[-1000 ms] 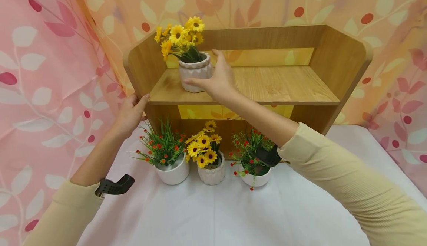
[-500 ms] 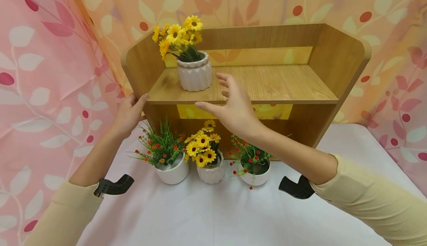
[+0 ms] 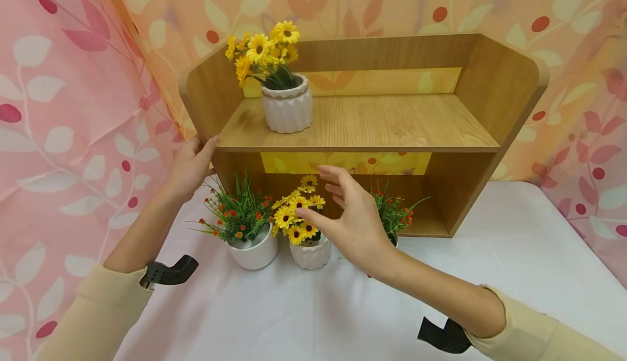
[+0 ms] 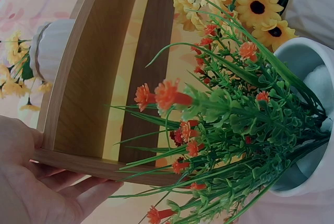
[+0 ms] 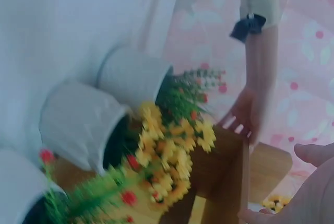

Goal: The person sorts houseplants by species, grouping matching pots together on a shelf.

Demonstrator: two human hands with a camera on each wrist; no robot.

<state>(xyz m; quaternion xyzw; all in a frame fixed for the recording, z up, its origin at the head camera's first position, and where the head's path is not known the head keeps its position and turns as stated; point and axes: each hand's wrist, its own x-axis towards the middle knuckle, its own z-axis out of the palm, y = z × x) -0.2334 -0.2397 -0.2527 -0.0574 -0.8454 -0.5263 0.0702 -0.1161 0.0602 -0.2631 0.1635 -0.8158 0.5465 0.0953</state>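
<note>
My left hand (image 3: 188, 167) grips the left side of a wooden shelf (image 3: 406, 121), thumb at the front edge and fingers behind the panel in the left wrist view. My right hand (image 3: 360, 225) hovers in front of the lower level, fingers spread and holding nothing. Just left of its thumb stands a ribbed white pot of yellow flowers (image 3: 311, 255). A potted plant with red flowers (image 3: 394, 214) is partly hidden behind the right hand. On the upper level, toward the left, sits another ribbed white pot of yellow flowers (image 3: 288, 108), upright and untouched.
A smooth white pot with grass and orange-red flowers (image 3: 254, 252) stands at the left of the row, below my left hand. The row stands on a white cloth (image 3: 274, 317) at the shelf's front. Patterned curtains (image 3: 372, 1) hang behind and at the sides.
My right hand has let go of the upper pot of yellow flowers and come down in front of the lower row. The left hand has kept its grip on the shelf.
</note>
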